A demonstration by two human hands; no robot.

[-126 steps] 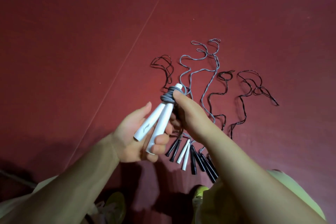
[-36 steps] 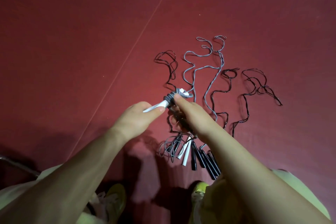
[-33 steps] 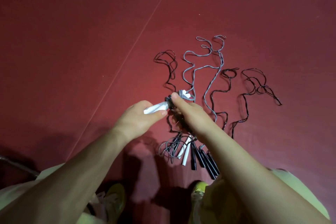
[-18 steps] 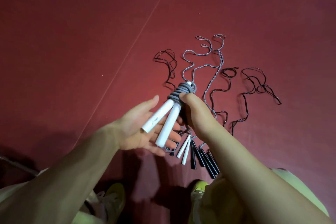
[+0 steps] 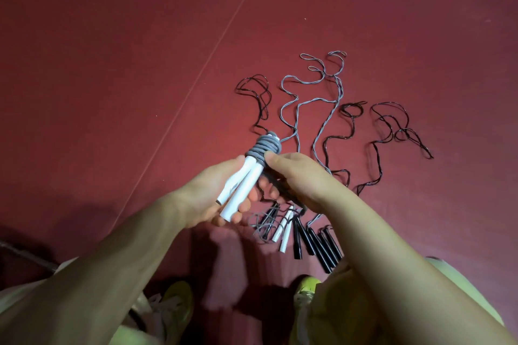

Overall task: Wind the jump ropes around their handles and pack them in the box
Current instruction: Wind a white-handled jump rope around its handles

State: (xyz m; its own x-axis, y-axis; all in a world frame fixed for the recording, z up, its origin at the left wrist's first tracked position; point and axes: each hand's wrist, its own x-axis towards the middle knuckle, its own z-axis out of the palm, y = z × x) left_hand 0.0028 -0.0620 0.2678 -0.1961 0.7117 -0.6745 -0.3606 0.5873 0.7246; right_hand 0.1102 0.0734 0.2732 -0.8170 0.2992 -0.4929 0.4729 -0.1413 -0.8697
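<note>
My left hand [image 5: 207,196] holds two white jump-rope handles [image 5: 241,185] side by side, their tops pointing away from me. Grey rope [image 5: 263,147] is coiled in several turns around the upper ends of the handles. My right hand [image 5: 297,179] grips the loose grey rope just beside the coil, thumb against the wraps; a slack loop of it [image 5: 260,225] hangs below my hands. No box is in view.
On the red floor [image 5: 112,64] lie more ropes: another white-handled pair [image 5: 283,230], several black handles [image 5: 316,244], a grey rope [image 5: 308,98] and black ropes [image 5: 392,126] snaking away. My shoes [image 5: 305,286] and knees are at the bottom edge.
The handles were tipped sideways a second ago and now stand upright in my left hand. The grey coil has thickened, and my left fingers have closed round the handles again.
</note>
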